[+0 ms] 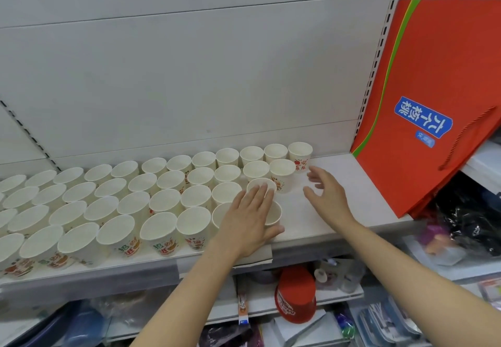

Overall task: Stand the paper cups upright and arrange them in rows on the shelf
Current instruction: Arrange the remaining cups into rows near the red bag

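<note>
Dozens of paper cups point(165, 200) stood upright in rows on the shelf point(330, 211) across the lower left and centre of the frame. My left hand point(250, 216) lay flat, fingers straight, over the end cups point(273, 212), probably to nudge them into line. My right hand point(326, 192) hovered beside them, fingers spread, holding nothing. My palm hid part of those cups, and the leftmost ones were cut off.
</note>
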`<action>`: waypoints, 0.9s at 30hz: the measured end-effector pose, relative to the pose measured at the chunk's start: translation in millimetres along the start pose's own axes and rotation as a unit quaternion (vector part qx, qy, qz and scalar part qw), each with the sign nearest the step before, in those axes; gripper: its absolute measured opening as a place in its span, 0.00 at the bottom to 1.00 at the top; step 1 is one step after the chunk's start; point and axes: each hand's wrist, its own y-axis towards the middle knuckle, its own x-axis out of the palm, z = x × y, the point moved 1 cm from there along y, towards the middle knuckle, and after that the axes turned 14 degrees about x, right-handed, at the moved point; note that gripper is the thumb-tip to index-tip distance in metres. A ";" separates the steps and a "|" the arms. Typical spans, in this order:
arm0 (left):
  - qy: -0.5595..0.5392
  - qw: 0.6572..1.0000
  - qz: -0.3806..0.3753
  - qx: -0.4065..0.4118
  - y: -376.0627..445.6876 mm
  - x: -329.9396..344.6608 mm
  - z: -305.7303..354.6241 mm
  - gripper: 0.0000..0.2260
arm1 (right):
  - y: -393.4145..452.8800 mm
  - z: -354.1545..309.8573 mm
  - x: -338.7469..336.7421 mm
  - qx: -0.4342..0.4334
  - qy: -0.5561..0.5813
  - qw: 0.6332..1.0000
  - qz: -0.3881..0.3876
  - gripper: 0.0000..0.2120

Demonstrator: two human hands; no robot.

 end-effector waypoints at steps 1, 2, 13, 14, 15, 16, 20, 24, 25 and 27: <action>0.001 1.000 -0.002 -0.001 0.6 1.5 -0.2 0.43 | 15.9 1.9 0.0 0.002 -0.005 1.000 0.008 0.24; 0.002 1.000 -0.002 -0.001 -0.3 1.9 -0.5 0.43 | 30.0 3.0 0.5 0.005 -0.010 1.000 0.015 0.24; -0.007 1.000 0.010 -0.028 -7.6 -2.0 -7.6 0.40 | 122.7 13.6 11.8 0.014 -0.058 0.998 0.033 0.14; 0.001 1.000 0.016 -0.027 -8.2 -0.9 -7.8 0.39 | 123.8 14.2 12.4 0.016 -0.056 0.998 0.032 0.13; 0.010 0.999 0.026 -0.025 -8.0 1.7 -8.0 0.38 | 124.1 15.0 12.8 0.019 -0.051 0.998 0.030 0.11; 0.011 0.999 0.028 -0.023 -7.9 3.2 -7.8 0.38 | 124.2 15.8 13.1 0.019 -0.047 0.998 0.030 0.10; -0.011 1.000 0.019 -0.019 -7.0 -0.1 -5.1 0.41 | 117.9 18.8 10.4 0.016 -0.042 0.998 0.033 0.09; -0.018 1.000 0.010 -0.021 -6.4 -3.7 -3.7 0.43 | 97.4 19.0 -6.9 0.002 -0.034 0.999 0.038 0.10; -0.020 1.000 0.007 -0.022 -5.9 -3.1 -4.0 0.43 | 89.1 17.6 -12.9 -0.001 -0.033 0.999 0.033 0.10; -0.019 1.000 0.005 -0.024 -4.2 -0.6 -5.2 0.44 | 68.6 14.3 -23.5 -0.003 -0.031 0.999 0.027 0.09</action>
